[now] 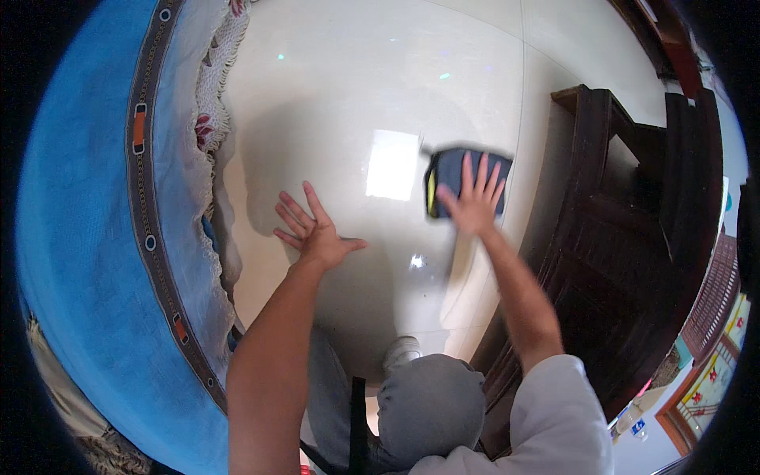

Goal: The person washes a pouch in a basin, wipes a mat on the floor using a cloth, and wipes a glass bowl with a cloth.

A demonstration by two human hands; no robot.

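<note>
My right hand (477, 199) lies spread over a dark grey, flat, roughly square fabric item (457, 166) with a yellow-green strip along its left side. It could be a folded cloth or a pouch; its edges are blurred. My palm is over its lower part, and the fingers do not curl around it. To the left, my left hand (312, 231) has its fingers wide apart and nothing in it. That hand is over the glossy pale tiled floor (332, 136); whether it touches the tiles I cannot tell.
A blue cover (89, 196) with a belt-patterned band and a fringed, lacy edge hangs at the left. Dark wooden furniture (599, 249) stands along the right. My bent knee (433, 398) and a light-coloured shoe (402, 351) are below. A plastic bottle (639, 428) is at lower right.
</note>
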